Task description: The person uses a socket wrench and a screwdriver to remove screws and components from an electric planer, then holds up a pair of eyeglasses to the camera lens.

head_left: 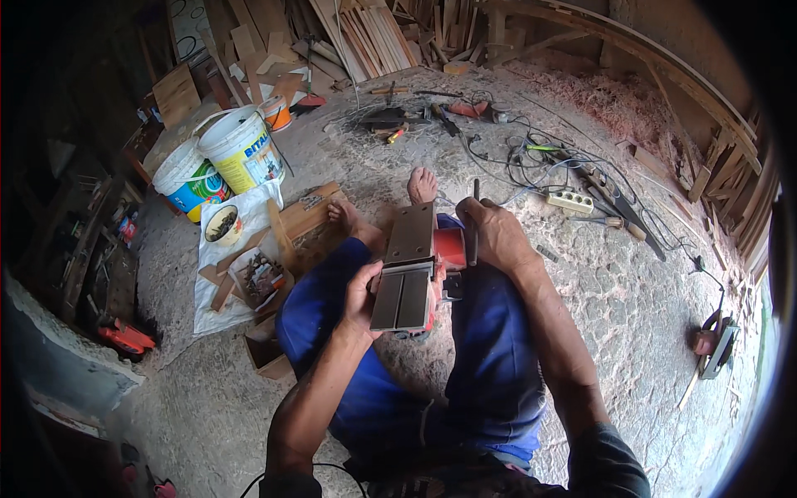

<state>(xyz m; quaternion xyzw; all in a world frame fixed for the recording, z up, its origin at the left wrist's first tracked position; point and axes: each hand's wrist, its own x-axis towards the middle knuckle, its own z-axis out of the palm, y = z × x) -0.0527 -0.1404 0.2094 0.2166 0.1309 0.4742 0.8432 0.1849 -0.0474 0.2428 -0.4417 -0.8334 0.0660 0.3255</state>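
Note:
An electric hand planer [402, 297] with a red body rests over my lap, its flat metal sole turned up. Both sole plates show, with a dark gap across the middle. My left hand [362, 297] grips the planer's near left edge, thumb along the side and the other fingers hidden beneath. At the planer's right side, my right hand [501, 239] is closed round a slim dark metal tool [476, 191] held roughly upright beside the red housing. Whether the tool's lower end touches the planer I cannot tell.
Left of my legs, a white cloth [217, 286] carries a bowl [223, 225] of small dark pieces and a box of small parts [259, 278]. Two paint buckets [241, 145] stand behind. Ahead right lie tangled cables, a power strip [570, 200] and a saw [614, 195]; another power tool [719, 349] lies far right.

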